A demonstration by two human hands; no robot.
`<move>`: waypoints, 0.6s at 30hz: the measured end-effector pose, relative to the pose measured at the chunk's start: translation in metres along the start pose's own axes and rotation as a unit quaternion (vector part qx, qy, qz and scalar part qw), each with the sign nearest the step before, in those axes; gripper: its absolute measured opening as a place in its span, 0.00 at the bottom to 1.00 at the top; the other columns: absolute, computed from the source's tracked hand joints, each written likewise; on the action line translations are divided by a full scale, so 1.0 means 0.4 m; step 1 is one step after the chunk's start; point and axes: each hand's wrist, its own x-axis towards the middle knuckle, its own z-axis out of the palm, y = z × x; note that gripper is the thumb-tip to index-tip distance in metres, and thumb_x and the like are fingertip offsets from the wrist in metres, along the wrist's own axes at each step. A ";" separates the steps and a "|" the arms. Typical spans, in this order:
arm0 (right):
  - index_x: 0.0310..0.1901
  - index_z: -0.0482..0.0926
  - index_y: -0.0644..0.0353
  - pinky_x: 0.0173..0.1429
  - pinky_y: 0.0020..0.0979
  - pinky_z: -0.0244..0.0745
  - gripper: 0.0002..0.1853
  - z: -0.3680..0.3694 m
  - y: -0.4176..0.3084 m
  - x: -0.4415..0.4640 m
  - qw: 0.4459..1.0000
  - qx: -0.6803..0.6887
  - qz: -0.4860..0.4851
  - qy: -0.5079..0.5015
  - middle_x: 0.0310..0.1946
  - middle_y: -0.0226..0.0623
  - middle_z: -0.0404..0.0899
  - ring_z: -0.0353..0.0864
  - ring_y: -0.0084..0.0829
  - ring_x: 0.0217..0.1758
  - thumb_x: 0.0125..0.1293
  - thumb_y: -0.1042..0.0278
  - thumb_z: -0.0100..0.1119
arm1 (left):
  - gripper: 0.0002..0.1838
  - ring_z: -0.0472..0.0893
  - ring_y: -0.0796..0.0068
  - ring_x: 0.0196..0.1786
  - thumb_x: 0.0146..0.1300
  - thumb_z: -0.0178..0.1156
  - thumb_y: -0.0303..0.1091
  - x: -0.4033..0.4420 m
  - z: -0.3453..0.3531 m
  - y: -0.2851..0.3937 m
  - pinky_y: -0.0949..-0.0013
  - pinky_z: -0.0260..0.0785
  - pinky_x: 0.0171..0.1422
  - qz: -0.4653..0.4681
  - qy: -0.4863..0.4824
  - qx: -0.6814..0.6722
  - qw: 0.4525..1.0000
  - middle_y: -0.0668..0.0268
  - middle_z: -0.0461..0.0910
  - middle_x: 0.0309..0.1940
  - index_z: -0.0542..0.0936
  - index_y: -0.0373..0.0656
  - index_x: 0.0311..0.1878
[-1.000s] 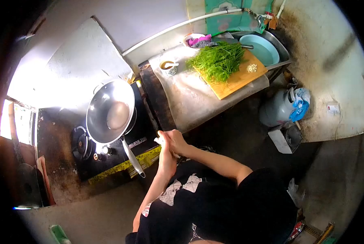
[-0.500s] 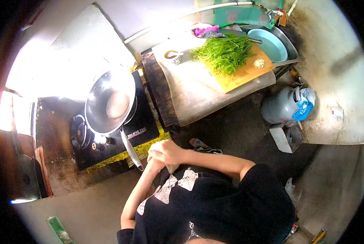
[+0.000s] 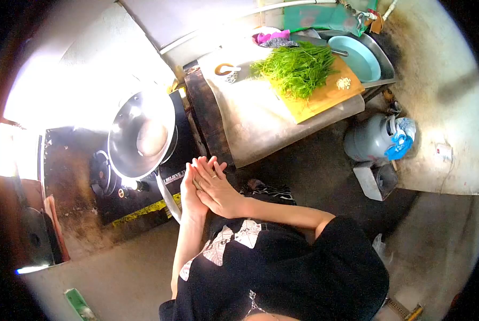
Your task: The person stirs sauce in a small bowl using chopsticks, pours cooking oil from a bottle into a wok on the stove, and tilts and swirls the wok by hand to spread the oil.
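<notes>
My left hand (image 3: 192,199) and my right hand (image 3: 220,193) are pressed together in front of my body, palms facing. The fingers of both are stretched out and point away from me; a ring shows on the right hand. No object is visible in them, though the space between the palms is mostly hidden. Just left of the hands, a steel wok (image 3: 124,136) rests on the black gas stove (image 3: 183,158), its long handle (image 3: 168,198) reaching toward me beside my left hand. A pale round patch shows inside the wok.
Right of the stove, a table (image 3: 250,131) bears a wooden cutting board (image 3: 309,109) with leafy greens (image 3: 298,69) and chopped white bits (image 3: 343,83). A small patterned cup (image 3: 230,76) stands nearby. Behind are a sink with a blue basin (image 3: 360,59); a gas cylinder (image 3: 365,140) stands below.
My hands were clasped close to my body with fingers folded. They have moved forward, and the fingers are straightened, palms against each other. The wok and the board stay in place.
</notes>
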 end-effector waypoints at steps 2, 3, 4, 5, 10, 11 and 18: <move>0.65 0.51 0.72 0.72 0.50 0.27 0.30 -0.039 0.005 -0.010 0.999 0.027 -0.015 -0.035 0.70 0.56 0.38 0.29 0.48 0.75 0.67 0.63 0.41 | 0.30 0.67 0.46 0.60 0.66 0.44 0.56 0.009 -0.007 0.006 0.49 0.60 0.63 -0.021 -0.047 0.029 0.998 0.52 0.66 0.59 0.63 0.41 0.60; 0.65 0.51 0.72 0.72 0.50 0.27 0.30 -0.065 -0.001 -0.018 0.996 0.057 -0.029 -0.069 0.70 0.54 0.36 0.27 0.47 0.75 0.66 0.64 0.42 | 0.30 0.67 0.48 0.60 0.65 0.44 0.58 0.009 -0.013 0.011 0.49 0.61 0.63 -0.043 -0.091 0.059 0.993 0.52 0.64 0.60 0.62 0.43 0.60; 0.56 0.68 0.69 0.67 0.48 0.50 0.22 -0.097 -0.017 -0.024 0.997 0.026 -0.073 0.004 0.63 0.56 0.58 0.50 0.47 0.71 0.65 0.63 0.47 | 0.33 0.66 0.48 0.61 0.64 0.44 0.60 0.019 -0.016 0.020 0.47 0.63 0.61 -0.040 -0.059 0.041 0.997 0.51 0.64 0.60 0.58 0.45 0.62; 0.56 0.68 0.69 0.67 0.48 0.50 0.22 -0.114 -0.013 -0.029 0.997 0.029 -0.072 0.002 0.63 0.56 0.58 0.50 0.47 0.71 0.65 0.63 0.47 | 0.34 0.67 0.48 0.60 0.64 0.43 0.61 0.024 -0.016 0.029 0.49 0.64 0.60 -0.017 -0.018 0.100 0.995 0.52 0.64 0.60 0.55 0.47 0.64; 0.23 0.79 0.62 0.30 0.38 0.73 0.32 -0.074 0.096 -0.006 0.961 0.123 0.238 -0.066 0.18 0.43 0.78 0.80 0.43 0.25 0.56 0.34 0.50 | 0.31 0.70 0.64 0.58 0.67 0.36 0.60 -0.016 0.019 -0.019 0.52 0.64 0.60 -0.141 -0.083 0.157 0.974 0.62 0.69 0.56 0.63 0.49 0.63; 0.21 0.80 0.61 0.29 0.39 0.74 0.37 -0.052 0.131 -0.007 0.946 0.130 0.278 -0.103 0.17 0.43 0.77 0.80 0.42 0.24 0.52 0.27 0.48 | 0.30 0.70 0.64 0.58 0.67 0.36 0.60 -0.026 0.014 -0.033 0.52 0.63 0.60 -0.155 -0.047 0.129 0.978 0.63 0.69 0.56 0.64 0.48 0.63; 0.20 0.76 0.60 0.23 0.37 0.73 0.36 -0.012 0.184 -0.021 0.971 -0.028 0.234 0.038 0.13 0.44 0.75 0.80 0.41 0.20 0.59 0.30 0.42 | 0.23 0.72 0.66 0.55 0.69 0.42 0.48 -0.056 -0.001 -0.066 0.57 0.66 0.58 -0.032 0.005 0.206 0.978 0.60 0.72 0.52 0.68 0.40 0.57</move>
